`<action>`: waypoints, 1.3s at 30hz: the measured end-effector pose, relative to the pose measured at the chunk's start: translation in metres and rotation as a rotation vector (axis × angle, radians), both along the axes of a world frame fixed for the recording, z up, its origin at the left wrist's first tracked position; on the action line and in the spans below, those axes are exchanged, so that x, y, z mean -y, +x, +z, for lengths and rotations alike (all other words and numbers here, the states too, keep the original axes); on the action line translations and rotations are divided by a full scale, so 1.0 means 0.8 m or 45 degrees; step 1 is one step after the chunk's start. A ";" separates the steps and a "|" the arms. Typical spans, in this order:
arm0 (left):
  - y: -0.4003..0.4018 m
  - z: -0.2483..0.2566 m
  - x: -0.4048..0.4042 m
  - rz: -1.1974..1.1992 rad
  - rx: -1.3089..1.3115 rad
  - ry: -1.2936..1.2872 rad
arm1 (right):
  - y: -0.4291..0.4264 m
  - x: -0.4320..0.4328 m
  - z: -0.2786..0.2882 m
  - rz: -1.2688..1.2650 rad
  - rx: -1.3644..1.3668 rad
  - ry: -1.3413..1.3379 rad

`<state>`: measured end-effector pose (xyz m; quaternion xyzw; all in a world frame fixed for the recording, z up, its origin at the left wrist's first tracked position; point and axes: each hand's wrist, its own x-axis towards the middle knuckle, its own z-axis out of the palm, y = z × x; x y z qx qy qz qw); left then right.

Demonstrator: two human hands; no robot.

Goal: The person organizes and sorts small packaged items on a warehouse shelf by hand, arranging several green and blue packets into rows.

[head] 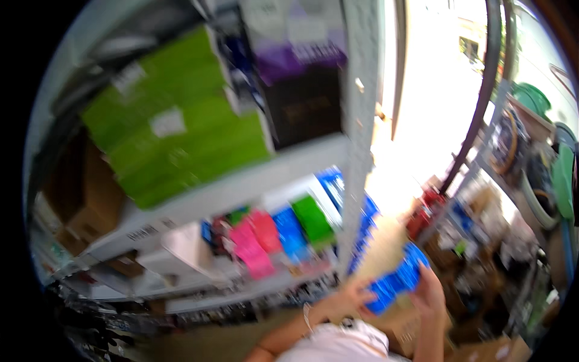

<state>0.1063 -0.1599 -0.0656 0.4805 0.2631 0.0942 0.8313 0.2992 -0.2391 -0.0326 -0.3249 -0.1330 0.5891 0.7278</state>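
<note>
A shiny blue plastic pack [391, 286] is held in front of my body, tilted up to the right. It looks like rolls side by side, but blur hides its details. My left hand [358, 295], with a white band on the wrist, grips its lower left end. At its right end, my right hand [427, 290] has the fingers wrapped around the edge. On the shelf to the left lie similar soft packs: a green one [312, 219], a blue one [290, 234] and a pink one [251, 251].
A grey metal shelf post [359, 135] rises left of my hands. Lime-green boxes [181, 131] fill the upper shelf beside a black-and-purple package [303, 99]. Cardboard boxes [405, 330] sit below my hands. Tubs and a green basin [531, 99] crowd the right; a bright doorway [429, 90] opens ahead.
</note>
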 end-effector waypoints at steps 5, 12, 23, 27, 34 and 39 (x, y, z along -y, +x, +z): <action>0.005 -0.001 -0.037 -0.005 0.139 0.005 | -0.004 -0.023 0.005 0.064 0.128 -0.104; 0.005 0.008 -0.019 0.082 0.108 -0.018 | -0.010 -0.006 -0.011 0.113 0.333 -0.120; 0.003 -0.012 -0.012 0.111 0.342 -0.104 | -0.035 -0.009 -0.032 0.116 0.860 -0.086; 0.015 -0.001 -0.006 0.157 0.275 -0.002 | -0.033 -0.006 -0.032 0.105 1.075 -0.086; 0.047 -0.006 -0.014 0.111 0.277 0.017 | -0.031 0.005 -0.033 -0.081 0.980 -0.078; 0.065 -0.010 -0.023 -0.096 0.277 0.012 | 0.013 0.002 -0.053 -0.336 0.254 -0.173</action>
